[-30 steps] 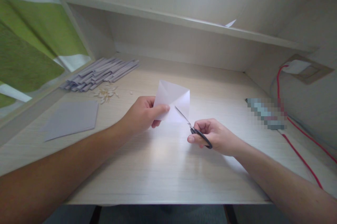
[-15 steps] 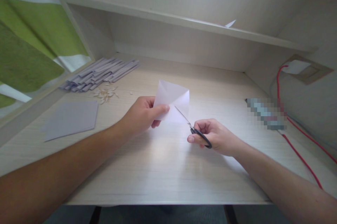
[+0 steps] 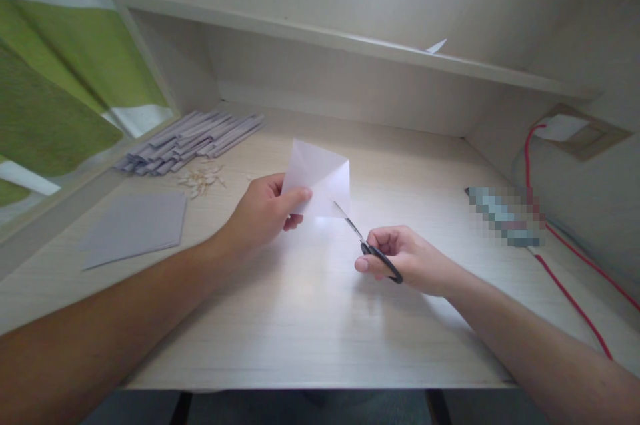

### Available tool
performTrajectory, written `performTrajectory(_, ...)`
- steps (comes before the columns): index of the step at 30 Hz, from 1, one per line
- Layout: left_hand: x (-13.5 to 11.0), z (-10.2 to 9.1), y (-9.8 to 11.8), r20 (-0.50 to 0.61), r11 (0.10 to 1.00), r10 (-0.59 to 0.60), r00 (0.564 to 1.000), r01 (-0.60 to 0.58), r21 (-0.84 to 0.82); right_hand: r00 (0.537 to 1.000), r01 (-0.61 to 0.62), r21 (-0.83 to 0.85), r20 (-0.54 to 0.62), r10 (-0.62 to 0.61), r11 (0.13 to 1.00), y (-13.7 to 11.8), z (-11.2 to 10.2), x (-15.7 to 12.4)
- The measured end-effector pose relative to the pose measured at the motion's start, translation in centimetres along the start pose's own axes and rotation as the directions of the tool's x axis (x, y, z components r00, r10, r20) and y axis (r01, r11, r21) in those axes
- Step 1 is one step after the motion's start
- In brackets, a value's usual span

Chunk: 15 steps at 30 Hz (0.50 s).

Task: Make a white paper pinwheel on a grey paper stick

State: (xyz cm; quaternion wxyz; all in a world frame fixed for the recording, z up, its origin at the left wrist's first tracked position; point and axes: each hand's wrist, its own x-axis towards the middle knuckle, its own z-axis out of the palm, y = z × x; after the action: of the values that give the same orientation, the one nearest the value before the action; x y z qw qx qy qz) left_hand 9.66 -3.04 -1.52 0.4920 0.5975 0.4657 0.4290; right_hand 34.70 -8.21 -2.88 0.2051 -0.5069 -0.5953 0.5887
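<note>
A creased, roughly square white sheet of paper [image 3: 324, 175] is held up over the desk. My left hand [image 3: 273, 205] pinches it at its lower left, thumb on the near face and fingers behind. My right hand [image 3: 400, 258] is closed round the black handles of a pair of scissors [image 3: 381, 260], with the thumb stretched along them. The thin blades point up and to the left, and their tip overlaps the lower right part of the paper. Whether the blades touch the paper I cannot tell.
Rolled or folded grey paper strips [image 3: 195, 138] lie piled at the back left, with small pale scraps [image 3: 200, 178] beside them. Flat grey sheets [image 3: 137, 225] lie nearer. A blurred-out device [image 3: 505, 215] and a red cable [image 3: 575, 305] are at the right. A shelf [image 3: 310, 35] runs above.
My left hand has moved the paper a little up and to the left, away from the scissors' handles. My right hand with the scissors has hardly moved.
</note>
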Motion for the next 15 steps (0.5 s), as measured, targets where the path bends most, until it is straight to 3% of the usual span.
performTrajectory(6,0.6,-0.49,-0.23,-0.143,0.999,-0.004,0.99,-0.001,-0.04,0.999,0.001,-0.063,-0.043,-0.004,0.998,-0.15,-0.25,-0.14)
performTrajectory(9,0.8,-0.71,-0.38,-0.176,1.0,-0.022,0.984,0.02,-0.012,0.981,0.082,-0.043,-0.172,-0.089,0.996,-0.49,-0.28,-0.03)
performTrajectory(11,0.81,-0.69,-0.51,-0.129,0.997,-0.04,0.991,0.048,0.061,0.927,0.176,-0.02,-0.333,-0.173,0.984,-0.6,-0.28,0.15)
performTrajectory(13,0.62,-0.48,-0.55,0.001,0.983,-0.074,0.997,0.072,0.167,0.847,0.249,-0.033,-0.478,-0.234,0.968,-0.61,-0.22,0.28)
performTrajectory(15,0.23,-0.13,-0.49,0.157,0.965,-0.118,0.981,0.076,0.25,0.802,0.286,-0.054,-0.532,-0.27,0.957,-0.52,-0.06,0.3)
